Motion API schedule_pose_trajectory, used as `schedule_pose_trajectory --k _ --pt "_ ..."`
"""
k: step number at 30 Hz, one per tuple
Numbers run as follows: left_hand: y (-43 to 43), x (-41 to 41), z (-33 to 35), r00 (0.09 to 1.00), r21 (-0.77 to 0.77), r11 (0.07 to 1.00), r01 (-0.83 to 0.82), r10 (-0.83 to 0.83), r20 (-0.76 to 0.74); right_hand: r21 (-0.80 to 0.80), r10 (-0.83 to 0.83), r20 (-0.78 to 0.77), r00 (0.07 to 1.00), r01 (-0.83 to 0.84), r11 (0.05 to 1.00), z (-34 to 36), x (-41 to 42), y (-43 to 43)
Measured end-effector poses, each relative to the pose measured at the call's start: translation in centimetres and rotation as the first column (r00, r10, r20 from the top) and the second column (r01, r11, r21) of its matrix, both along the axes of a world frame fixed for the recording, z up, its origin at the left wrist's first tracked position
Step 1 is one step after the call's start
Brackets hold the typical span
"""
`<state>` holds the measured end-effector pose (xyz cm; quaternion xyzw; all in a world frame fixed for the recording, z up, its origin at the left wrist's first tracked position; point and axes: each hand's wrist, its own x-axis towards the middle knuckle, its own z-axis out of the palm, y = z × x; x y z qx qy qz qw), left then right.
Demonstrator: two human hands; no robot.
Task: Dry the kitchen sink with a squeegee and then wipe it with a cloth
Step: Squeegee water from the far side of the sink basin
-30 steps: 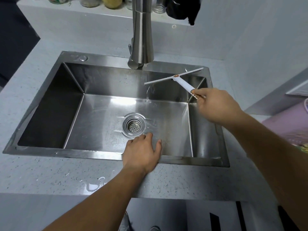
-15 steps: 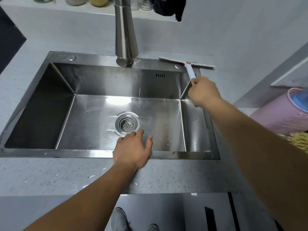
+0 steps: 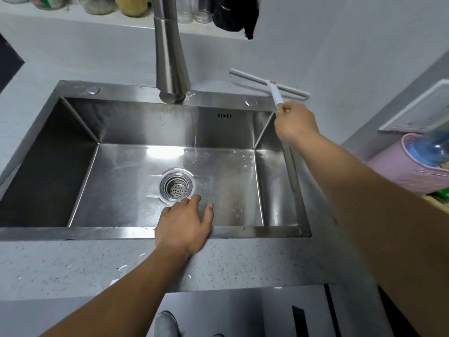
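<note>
presently, item by item.

sink [image 3: 97, 233]: single rectangular basin in brushed stainless steel, with a flat rim and sharp folded corners. water beads are scattered on the right of the floor, and a thin streak runs down the back wall.
drain strainer [image 3: 176, 187]: round perforated metal cup in a ringed collar, mid-floor.
faucet [image 3: 171, 57]: tapered steel column rising from the back rim.
countertop [image 3: 73, 263]: pale speckled stone, matt, with a few wet marks near the front edge.
squeegee [image 3: 268, 83]: white and t-shaped, a long narrow blade on a short straight handle, with an orange mark at the joint.
ledge behind: jars and glasses, with dark fabric [image 3: 234, 13] hanging over its edge.
pink perforated basket [image 3: 408, 171]: far right.

change: a second ago the blade hung over the basin by the back wall. half a second ago it sat level along the right end of the back rim. now it is past the sink's back right corner, over the countertop, slanting down to the right. the left hand keeps its place on the front rim.

grip: the right hand [image 3: 295, 124] has its fingers curled round the handle's lower end, so the blade stands beyond the knuckles, away from the person. whether the blade touches the counter cannot be told.
the left hand [image 3: 184, 227] holds nothing, fingers straight and spread. its palm is on the front rim and its fingertips reach over the basin near the strainer, well apart from the squeegee.
</note>
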<state>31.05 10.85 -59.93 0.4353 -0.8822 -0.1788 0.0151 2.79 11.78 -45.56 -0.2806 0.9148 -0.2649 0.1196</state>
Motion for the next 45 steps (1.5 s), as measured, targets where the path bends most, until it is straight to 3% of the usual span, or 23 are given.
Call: schedule_pose_trajectory --k 6,23,29,32,35,41,45 --pt "-0.2 0.0 -0.2 1.000 0.008 1.000 -0.004 0.004 0.000 0.136 0.062 0.047 0.997 -0.068 0.988 -1.9 -1.6 -0.1" --pt "0.0 0.0 0.4 1.000 0.068 0.998 0.012 -0.012 -0.004 0.050 0.001 0.156 0.988 -0.009 0.999 -0.6 11.9 12.6" --pt "0.0 0.2 0.7 0.997 0.094 0.994 0.062 -0.058 -0.044 -0.038 -0.061 0.044 0.997 0.063 0.997 0.5 8.8 10.5" --pt "-0.1 0.3 0.6 0.996 0.094 0.992 0.082 -0.078 -0.049 0.082 -0.072 0.149 0.986 0.061 0.995 -0.8 6.8 8.1" --pt "-0.2 0.3 0.7 0.995 0.107 0.990 0.090 -0.085 -0.049 0.208 -0.071 0.104 0.992 0.048 0.977 -2.3 7.1 8.1" --pt "-0.3 0.4 1.3 0.991 0.130 0.983 0.132 -0.126 -0.050 0.135 -0.191 0.137 0.972 0.173 0.976 -2.8 12.2 10.7" --pt "-0.2 0.7 1.6 0.988 0.144 0.978 0.150 -0.143 -0.059 0.125 -0.170 0.185 0.968 0.148 0.981 -1.3 17.5 14.2"
